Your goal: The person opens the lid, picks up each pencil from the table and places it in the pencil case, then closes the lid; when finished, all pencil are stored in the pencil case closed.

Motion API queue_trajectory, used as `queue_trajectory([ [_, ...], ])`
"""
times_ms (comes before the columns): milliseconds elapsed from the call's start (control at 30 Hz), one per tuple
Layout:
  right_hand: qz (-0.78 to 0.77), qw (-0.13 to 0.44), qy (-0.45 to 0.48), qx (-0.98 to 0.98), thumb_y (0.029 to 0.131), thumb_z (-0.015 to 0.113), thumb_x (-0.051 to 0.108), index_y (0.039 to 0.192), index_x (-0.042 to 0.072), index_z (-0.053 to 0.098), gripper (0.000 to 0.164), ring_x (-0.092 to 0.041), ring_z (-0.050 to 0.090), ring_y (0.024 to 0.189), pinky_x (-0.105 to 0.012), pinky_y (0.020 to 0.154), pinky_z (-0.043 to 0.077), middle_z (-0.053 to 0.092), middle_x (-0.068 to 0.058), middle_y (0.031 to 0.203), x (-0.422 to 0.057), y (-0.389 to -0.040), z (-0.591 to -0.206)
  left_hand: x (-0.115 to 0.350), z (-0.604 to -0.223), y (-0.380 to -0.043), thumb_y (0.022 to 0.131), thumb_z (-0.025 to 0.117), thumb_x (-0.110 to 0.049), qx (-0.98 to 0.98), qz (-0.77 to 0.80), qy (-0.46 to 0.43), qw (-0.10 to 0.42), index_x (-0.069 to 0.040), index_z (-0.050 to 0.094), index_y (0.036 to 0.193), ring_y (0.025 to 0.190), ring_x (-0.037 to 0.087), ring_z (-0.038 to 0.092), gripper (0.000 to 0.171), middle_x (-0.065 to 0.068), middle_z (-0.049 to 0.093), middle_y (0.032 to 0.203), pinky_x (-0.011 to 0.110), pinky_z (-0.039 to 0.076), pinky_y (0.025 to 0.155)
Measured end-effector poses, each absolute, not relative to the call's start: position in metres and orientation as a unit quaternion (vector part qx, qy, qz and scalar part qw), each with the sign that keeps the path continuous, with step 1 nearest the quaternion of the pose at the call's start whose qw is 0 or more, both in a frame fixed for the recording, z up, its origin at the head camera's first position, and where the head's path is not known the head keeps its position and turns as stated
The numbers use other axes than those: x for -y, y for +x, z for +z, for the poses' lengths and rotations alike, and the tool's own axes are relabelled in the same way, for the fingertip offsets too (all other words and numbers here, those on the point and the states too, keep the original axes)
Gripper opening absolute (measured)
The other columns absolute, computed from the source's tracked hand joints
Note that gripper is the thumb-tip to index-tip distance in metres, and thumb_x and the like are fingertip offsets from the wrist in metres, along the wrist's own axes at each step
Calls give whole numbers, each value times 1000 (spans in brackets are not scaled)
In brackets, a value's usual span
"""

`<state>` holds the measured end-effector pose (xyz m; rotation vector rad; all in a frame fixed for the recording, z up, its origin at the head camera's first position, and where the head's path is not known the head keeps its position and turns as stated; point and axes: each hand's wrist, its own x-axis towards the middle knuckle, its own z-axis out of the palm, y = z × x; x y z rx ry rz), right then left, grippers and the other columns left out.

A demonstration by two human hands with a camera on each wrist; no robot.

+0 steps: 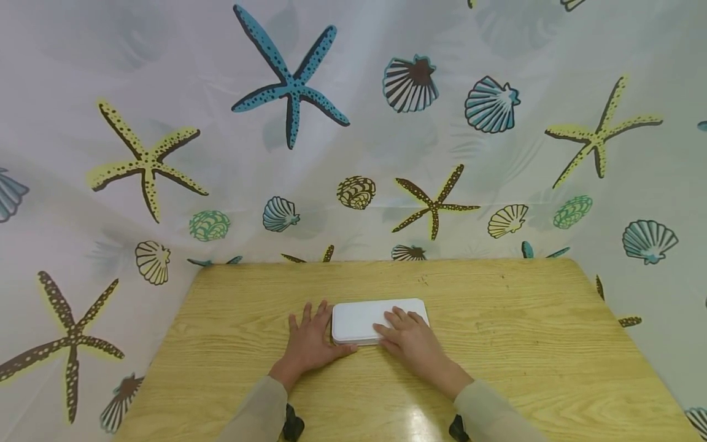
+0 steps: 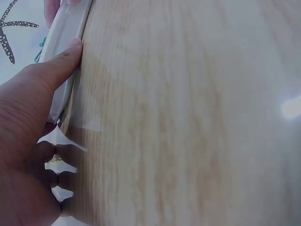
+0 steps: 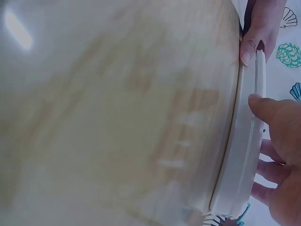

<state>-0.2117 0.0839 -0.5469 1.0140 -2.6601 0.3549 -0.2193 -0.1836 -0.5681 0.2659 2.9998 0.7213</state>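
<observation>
A white rectangular case [image 1: 356, 320] with rounded corners and a closed lid lies flat on the wooden table. My left hand [image 1: 310, 345] lies at its left end with spread fingers; in the left wrist view its thumb [image 2: 66, 61] touches the front side of the case. The right hand [image 1: 415, 345] rests over the right part of the lid, fingers extended across the top. In the right wrist view the right thumb [image 3: 264, 106] touches the front edge near the lid's seam [image 3: 255, 132]. What the case contains is hidden.
The wooden tabletop [image 1: 525, 344] extends around the case on all sides. Behind and beside it hangs a white curtain [image 1: 353, 141] printed with starfish and shells. Dark straps or mounts [image 1: 293, 423] show below the sleeves.
</observation>
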Motion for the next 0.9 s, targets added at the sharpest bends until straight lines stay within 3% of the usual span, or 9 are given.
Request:
queue_trajectory([
  [367, 198, 37, 337, 920, 104, 67, 37, 148, 12, 62, 51, -48, 43, 151, -68, 122, 31, 52, -26, 156, -84, -205, -543, 185, -566, -218, 82, 78, -70, -969, 233, 86, 23, -7, 39, 163, 160, 53, 18, 110, 23, 32, 171, 82, 8, 120],
  [900, 187, 7, 357, 915, 106, 63, 38, 156, 11, 53, 57, -48, 33, 156, -72, 123, 25, 43, -26, 162, -89, -206, -545, 185, -567, -221, 83, 76, -72, -968, 233, 89, 29, -7, 37, 164, 160, 53, 16, 111, 22, 30, 171, 82, 6, 121],
])
